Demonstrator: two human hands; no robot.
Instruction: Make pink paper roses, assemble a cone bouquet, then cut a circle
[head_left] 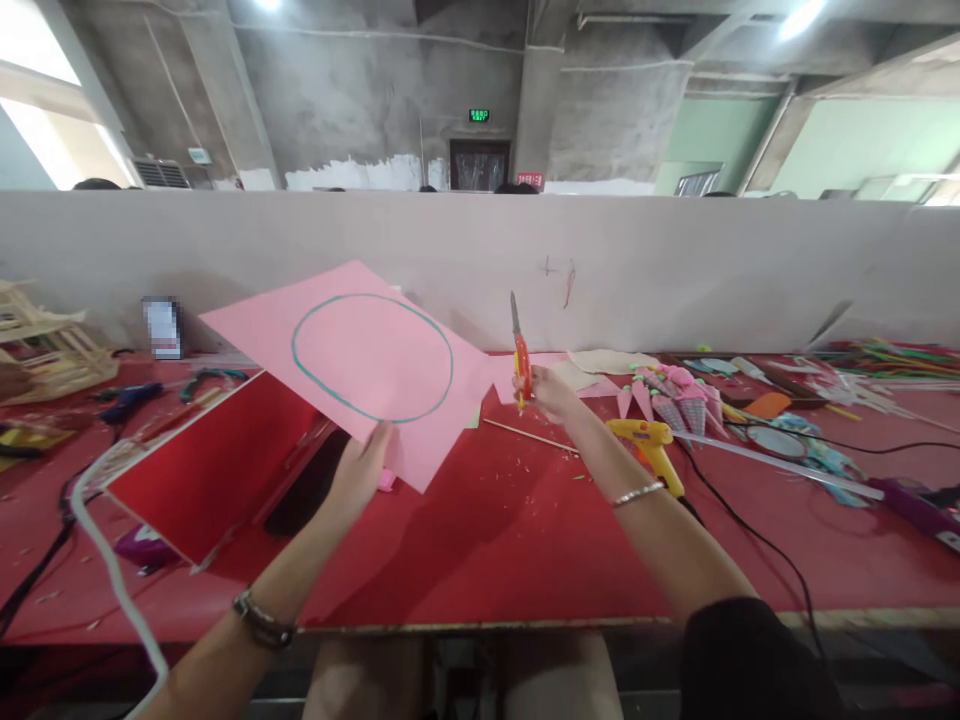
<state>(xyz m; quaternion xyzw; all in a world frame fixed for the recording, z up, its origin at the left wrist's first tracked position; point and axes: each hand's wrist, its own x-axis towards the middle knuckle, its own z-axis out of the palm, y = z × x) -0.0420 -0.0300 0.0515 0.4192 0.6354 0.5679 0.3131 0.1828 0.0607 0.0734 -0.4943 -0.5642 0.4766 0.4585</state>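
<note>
Part of the left hand (361, 470) is covered by the pink paper (360, 365) — only the thumb and palm are seen. The scissors' (519, 352) handles are largely enclosed by the right hand (550, 392), so the fingers cannot be counted. A small object on the worktop (480, 540) at far left (163, 327) is blurred out. The wooden model (37, 340) is cut off by the left edge — the craft clutter (885, 375) at far right is too small to be told apart.

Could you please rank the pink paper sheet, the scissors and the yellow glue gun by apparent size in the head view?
1. pink paper sheet, held up nearer the camera, so enlarged.
2 and 3. scissors and yellow glue gun look alike; unranked.
</note>
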